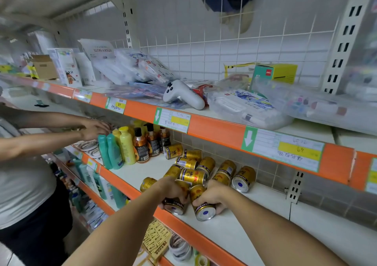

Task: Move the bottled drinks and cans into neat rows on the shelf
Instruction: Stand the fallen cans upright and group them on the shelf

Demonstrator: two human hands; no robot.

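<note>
Your left hand [173, 192] is curled round a gold can [175, 203] lying on its side at the front edge of the middle shelf [255, 225]. Your right hand [212, 196] grips a second gold can [202, 204] just beside it, base end toward you, blue dot visible on the base. The two held cans touch or nearly touch; cannot tell which.

Behind your hands: a loose pile of gold cans [195, 169], all on their sides, pointing different ways, some stacked on others. One can [243, 179] lies at the right end of the pile; one [173, 151] lies nearest the bottles.

Left of the pile, upright near the front edge: dark amber bottles [145, 143], yellow bottles [126, 145], teal bottles [110, 151], standing close together.

A second person's hands [95, 130] reach in at the left, above the teal bottles.

Upper shelf: white controller [181, 96] among bagged stationery [244, 106].
</note>
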